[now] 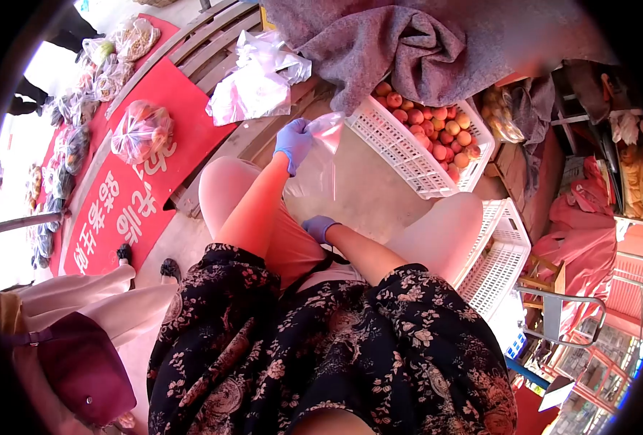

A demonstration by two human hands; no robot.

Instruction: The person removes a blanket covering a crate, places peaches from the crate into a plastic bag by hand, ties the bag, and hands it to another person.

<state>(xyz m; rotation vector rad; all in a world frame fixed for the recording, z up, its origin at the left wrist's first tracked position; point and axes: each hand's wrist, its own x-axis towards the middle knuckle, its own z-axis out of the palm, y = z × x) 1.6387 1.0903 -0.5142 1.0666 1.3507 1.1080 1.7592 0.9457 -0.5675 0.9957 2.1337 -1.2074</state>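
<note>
My left hand [292, 143], in a blue glove, is closed on a clear plastic bag [325, 139] that hangs from it between my knees. Lower down, my right hand [318, 228], also gloved in blue, rests beside my inner thigh; its fingers are partly hidden. Just beyond my left hand lies a stack of thin plastic bags [252, 83] on wooden slats. To the right of the hanging bag stands a white crate [401, 163] holding peaches [448, 134].
A bagged bunch of fruit [142, 132] sits on a red sign [111, 206] at the left, with more filled bags [111, 72] beyond. Another white crate [491, 268] is beside my right knee. A person with a maroon bag [86, 370] stands at lower left. Grey cloth [401, 51] lies ahead.
</note>
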